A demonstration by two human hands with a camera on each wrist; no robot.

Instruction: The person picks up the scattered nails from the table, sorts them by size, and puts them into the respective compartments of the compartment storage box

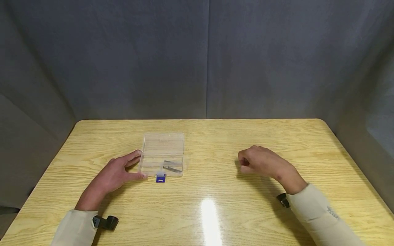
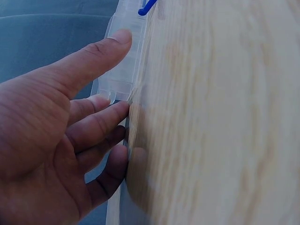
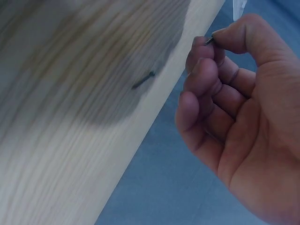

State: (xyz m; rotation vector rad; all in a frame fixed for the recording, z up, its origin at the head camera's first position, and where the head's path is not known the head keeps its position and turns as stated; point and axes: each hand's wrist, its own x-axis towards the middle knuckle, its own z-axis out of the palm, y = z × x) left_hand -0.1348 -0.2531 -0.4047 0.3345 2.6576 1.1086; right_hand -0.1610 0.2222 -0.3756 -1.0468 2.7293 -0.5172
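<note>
A clear plastic compartment case [image 1: 163, 143] lies with its lid folded back on the table, a blue latch [image 1: 160, 178] at its front. Several dark screws [image 1: 172, 169] sit in its front right compartments. At the case's left end, my left hand [image 1: 114, 174] holds it, thumb at the front corner and fingers along the side. My right hand [image 1: 261, 162] is over the table to the right of the case. Its thumb and index fingertip pinch a small dark screw [image 3: 209, 41], mostly covered by the fingers. Another screw [image 3: 143, 79] lies on the tabletop beside this hand.
The wooden table [image 1: 234, 218] has rounded far corners. Grey-blue fabric panels [image 1: 154, 68] stand behind it and at both sides. A bright light reflection shows on the table's front middle. Black straps with small devices [image 1: 106, 222] are on both wrists.
</note>
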